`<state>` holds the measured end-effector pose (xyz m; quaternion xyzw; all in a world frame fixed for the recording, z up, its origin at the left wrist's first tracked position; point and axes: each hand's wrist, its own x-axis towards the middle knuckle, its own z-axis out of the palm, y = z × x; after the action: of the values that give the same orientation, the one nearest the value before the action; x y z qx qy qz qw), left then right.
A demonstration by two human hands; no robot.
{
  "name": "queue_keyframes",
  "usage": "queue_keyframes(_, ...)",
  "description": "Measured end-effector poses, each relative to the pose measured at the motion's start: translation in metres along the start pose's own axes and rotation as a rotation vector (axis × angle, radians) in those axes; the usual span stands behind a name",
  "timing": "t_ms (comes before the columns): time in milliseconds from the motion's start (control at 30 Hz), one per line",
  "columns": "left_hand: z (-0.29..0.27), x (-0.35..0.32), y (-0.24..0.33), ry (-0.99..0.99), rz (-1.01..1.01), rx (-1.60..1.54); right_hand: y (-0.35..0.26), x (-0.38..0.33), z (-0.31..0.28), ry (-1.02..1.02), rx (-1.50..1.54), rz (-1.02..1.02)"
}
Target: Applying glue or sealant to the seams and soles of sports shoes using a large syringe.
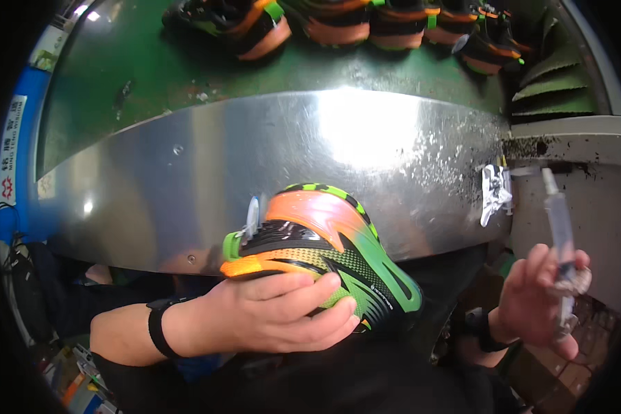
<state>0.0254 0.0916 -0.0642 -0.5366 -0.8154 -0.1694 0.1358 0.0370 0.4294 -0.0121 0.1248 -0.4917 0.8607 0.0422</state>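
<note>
By the left hand point(290, 314), a multicoloured sport shoe point(310, 255) is grasped: the fingers are laid, bent, over the patterned side of the upper, while the thumb is hidden from view. The shoe is held tilted, just beyond the fingers, with its glossy orange-pink sole part point(310, 208) turned away from the hand. A green pull loop point(232, 245) is seen above the knuckles, and beside it a small clear piece point(253, 215) is sticking up; its kind cannot be told. Behind the same hand, a black band point(159, 331) is worn on the wrist.

Well apart, by the right hand point(545, 293), a clear syringe point(560, 224) is gripped at its lower part, between the fingers and the thumb. Its nozzle is pointed upward, away from the palm, and nothing is touched by it.

Beyond both hands, a shiny metal plate point(248, 152) is spread. On its edge, ahead of the right hand and to the left of it, a crumpled silvery piece point(495, 195) is placed. Farther from the hands, a green surface point(152, 83) is seen, on which a row of similar shoes point(334, 24) is lined up. Far ahead of the right hand, green flaps point(555, 83) are hung.
</note>
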Motion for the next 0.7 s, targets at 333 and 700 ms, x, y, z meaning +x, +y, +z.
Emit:
queue_keyframes(333,-0.071,0.022,-0.047,-0.039,-0.177,0.082,0.005,-0.035,-0.047,0.134,0.115,0.043)
queue_keyframes(700,-0.119,-0.089,-0.266,0.405,-1.269,-0.123,0.020,-0.040,-0.066,0.202,0.212,0.091)
